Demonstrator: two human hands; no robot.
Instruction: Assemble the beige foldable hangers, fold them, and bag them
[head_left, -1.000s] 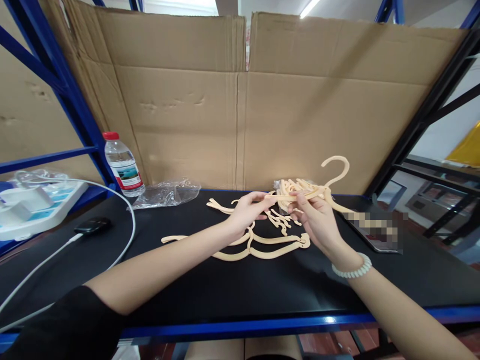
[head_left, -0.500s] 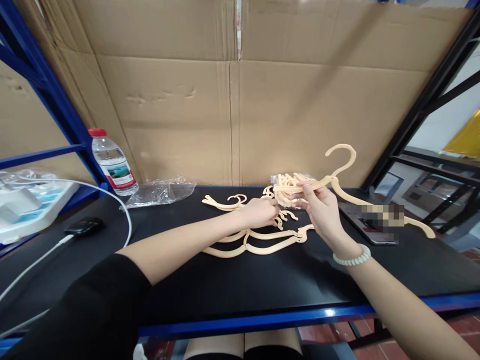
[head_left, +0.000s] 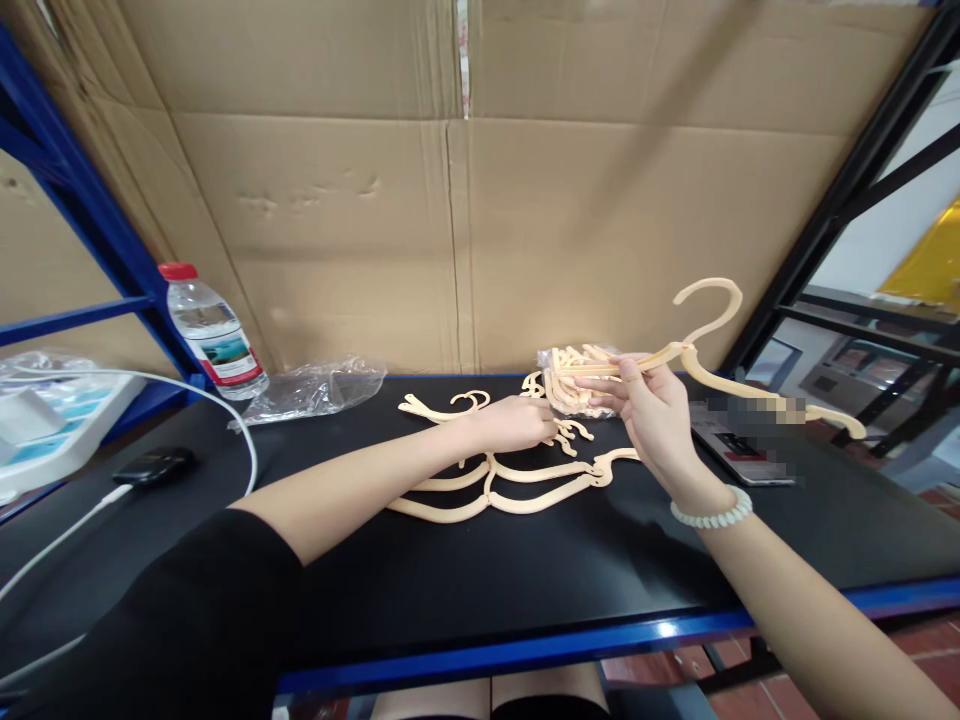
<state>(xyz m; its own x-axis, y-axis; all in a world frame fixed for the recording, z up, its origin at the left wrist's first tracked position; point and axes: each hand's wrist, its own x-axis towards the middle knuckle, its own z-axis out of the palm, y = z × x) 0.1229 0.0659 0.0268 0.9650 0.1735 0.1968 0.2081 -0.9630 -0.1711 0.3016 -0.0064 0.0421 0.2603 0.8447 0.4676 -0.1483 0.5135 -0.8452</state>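
Note:
My right hand [head_left: 654, 415] is closed on one arm of a cream plastic clothes hanger [head_left: 735, 381], holding it up above the table with its hook at the top. My left hand [head_left: 517, 422] reaches down, fingers curled, at small cream hanger pieces [head_left: 574, 434] on the black table. Its fingertips are partly hidden, so what they hold cannot be made out. Below the hands lie more hanger parts, two curved frames [head_left: 540, 497] side by side. Behind my right hand's fingers sits a clear bag of cream hanger parts [head_left: 581, 400].
A water bottle [head_left: 214, 335] with a red cap stands at the back left beside a crumpled plastic bag [head_left: 319, 390]. A black device [head_left: 154, 465] on a white cable and a power strip [head_left: 60, 430] lie far left. On the right rests a phone-like slab [head_left: 742, 455]. Cardboard [head_left: 337, 240] walls the back.
My right hand has shifted slightly right and up with the hanger, whose hook moved the same way. My left hand stays at the small pieces. The view has shifted a little.

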